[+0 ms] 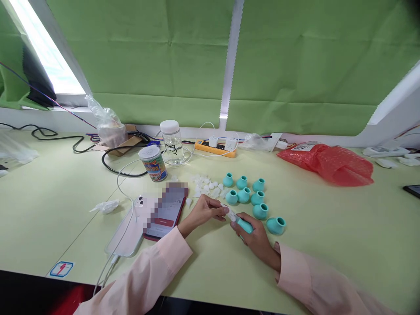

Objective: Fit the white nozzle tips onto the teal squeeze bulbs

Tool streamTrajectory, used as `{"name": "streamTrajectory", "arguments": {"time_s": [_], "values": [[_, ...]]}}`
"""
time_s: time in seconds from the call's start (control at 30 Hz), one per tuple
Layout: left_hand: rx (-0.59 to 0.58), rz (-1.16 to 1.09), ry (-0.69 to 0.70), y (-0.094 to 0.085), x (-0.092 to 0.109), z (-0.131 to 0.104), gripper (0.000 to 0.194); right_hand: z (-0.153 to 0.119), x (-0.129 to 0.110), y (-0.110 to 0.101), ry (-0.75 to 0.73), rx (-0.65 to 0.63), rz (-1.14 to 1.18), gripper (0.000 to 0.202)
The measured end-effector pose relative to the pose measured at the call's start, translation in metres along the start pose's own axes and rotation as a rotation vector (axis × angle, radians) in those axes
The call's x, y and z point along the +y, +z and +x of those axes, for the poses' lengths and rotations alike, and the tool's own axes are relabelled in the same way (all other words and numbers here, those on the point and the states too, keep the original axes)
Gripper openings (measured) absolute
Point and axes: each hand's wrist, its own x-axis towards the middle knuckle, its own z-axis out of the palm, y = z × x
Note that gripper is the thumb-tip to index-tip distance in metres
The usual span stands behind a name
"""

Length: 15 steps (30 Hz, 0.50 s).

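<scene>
Tabletop (203, 271), pale green, lies beneath all the fingers. Small teal pots (260, 211) stand just beyond the right hand (257, 240), whose fingers clamp a teal piece (245, 225), likely light, stiff, smooth, best held round its thick body. Its long axis slants leftward and away, pale tip (231, 215) toward the left hand (205, 211), fingers pinched on that tip.

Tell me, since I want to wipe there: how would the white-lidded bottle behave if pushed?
The bottle seems to hold clear liquid, so it is probably fairly heavy. Its smooth, glossy wall looks stiff rather than floppy. Standing upright, taller than wide, it might tip if pushed near its lid.
</scene>
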Motion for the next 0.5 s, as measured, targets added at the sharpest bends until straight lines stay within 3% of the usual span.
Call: {"name": "streamTrajectory", "arguments": {"time_s": [0.5], "values": [[0.097,-0.158,0.005,0.018,-0.004,-0.004,0.034,0.000,0.001,0.002,0.075,0.001,0.170,0.029]]}}
